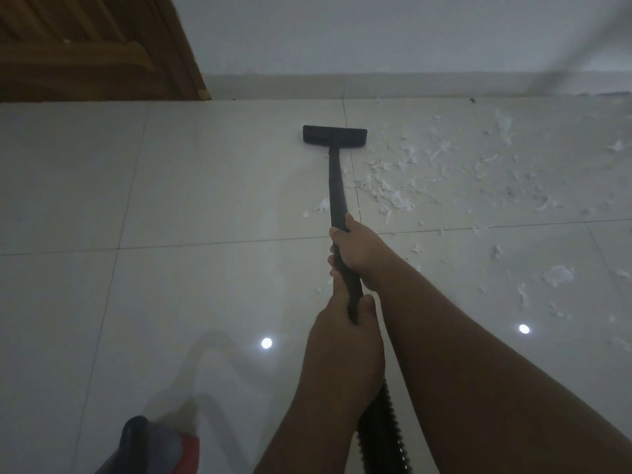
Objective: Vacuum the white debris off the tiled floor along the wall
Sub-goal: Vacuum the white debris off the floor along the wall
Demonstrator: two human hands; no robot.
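Grips black tube point(335, 186) with both hands curled round it, right hand point(357, 251) ahead of left hand point(340, 325). Rests nozzle point(334, 135) on floor point(205, 186) near wall point(376, 39), just beside white scraps point(393, 195).

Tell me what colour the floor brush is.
The floor brush is black, clearest in the head view.

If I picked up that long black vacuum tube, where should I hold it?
Probably the near end of the wand, just above the ribbed hose, reached from behind, as here: right hand ahead, left hand behind. It is slim, straight and slants down to the floor head, so a rear grip steers it.
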